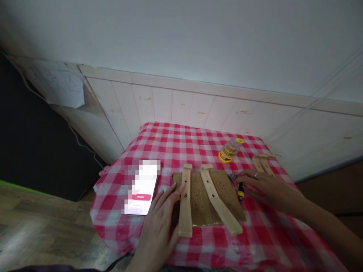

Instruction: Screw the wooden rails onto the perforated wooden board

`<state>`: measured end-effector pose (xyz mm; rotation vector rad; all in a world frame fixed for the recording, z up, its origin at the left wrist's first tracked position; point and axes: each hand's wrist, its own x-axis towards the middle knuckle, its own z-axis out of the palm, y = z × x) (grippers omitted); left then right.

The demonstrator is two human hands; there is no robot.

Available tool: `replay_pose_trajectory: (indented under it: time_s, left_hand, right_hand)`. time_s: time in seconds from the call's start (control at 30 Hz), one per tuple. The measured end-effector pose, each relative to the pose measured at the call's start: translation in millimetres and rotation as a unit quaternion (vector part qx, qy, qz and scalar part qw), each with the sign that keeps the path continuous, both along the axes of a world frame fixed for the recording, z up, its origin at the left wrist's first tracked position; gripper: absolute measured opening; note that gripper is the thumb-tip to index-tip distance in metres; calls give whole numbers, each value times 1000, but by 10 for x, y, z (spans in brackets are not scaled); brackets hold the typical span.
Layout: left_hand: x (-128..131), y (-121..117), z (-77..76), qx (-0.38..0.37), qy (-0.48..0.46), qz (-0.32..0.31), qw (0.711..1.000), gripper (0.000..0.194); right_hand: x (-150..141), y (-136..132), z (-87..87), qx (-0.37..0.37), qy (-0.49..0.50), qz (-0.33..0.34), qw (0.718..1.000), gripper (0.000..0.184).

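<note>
My left hand (163,213) lies with fingers stretched out along the left side of a pale wooden strip (185,215). Its index finger touches the strip near a dark round screw head (185,195). This strip and a second, bent wooden strip (219,206) with two holes rest on a brown wooden board (200,207) dotted with small holes. My right hand (262,185) reaches with extended fingers to a small pile of screws (233,176) at the board's upper right corner. Beneath its fingers lies a black and yellow screwdriver (241,190). Whether the fingertips touch a screw is unclear.
A lit phone (141,197), partly blurred, lies left of the board. A clear, yellow-rimmed bit container (230,150) stands behind it. More curved wooden pieces (262,164) lie at the right edge. The checked tablecloth (176,138) reaches back to the white panelled wall (187,107).
</note>
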<state>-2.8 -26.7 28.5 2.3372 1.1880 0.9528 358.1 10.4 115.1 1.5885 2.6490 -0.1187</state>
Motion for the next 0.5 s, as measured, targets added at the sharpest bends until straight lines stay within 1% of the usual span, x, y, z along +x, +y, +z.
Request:
replay_pose_trajectory:
  time_s: [0.07,0.13,0.2,0.23,0.3,0.33,0.37,0.4,0.43,0.5]
  left_hand:
    - [8,-13,-6,-3,-6,3,1000,65]
    - [13,-18,3,-12,-15,5,1000,65]
    - [18,-16,21,-23,-30,8,999,65]
    - [22,-13,31,-31,-41,9,999,65]
    - [35,-5,48,-48,-66,10,997,64]
    - [44,-1,54,-58,-80,9,995,63]
    - [56,5,59,-67,-94,8,993,63]
    - [68,10,64,-75,-106,7,991,63]
    - [80,15,68,-81,-117,7,990,64]
    - [101,23,79,-89,-134,13,987,66]
  right_hand:
    - [81,-57,-64,-1,-15,13,1000,36]
    - [133,-68,-84,14,-21,27,999,41]
    - [120,-36,-53,41,0,35,999,42]
    - [72,-7,-19,59,23,32,997,40]
    - [-130,74,78,101,92,25,990,34]
    - [-279,126,132,120,123,23,985,33]
    - [-451,185,182,141,155,38,977,32]
    - [-635,253,223,146,176,54,972,31]
    - [-818,327,249,136,180,69,972,32]
    - [-1137,491,253,100,153,107,977,44]
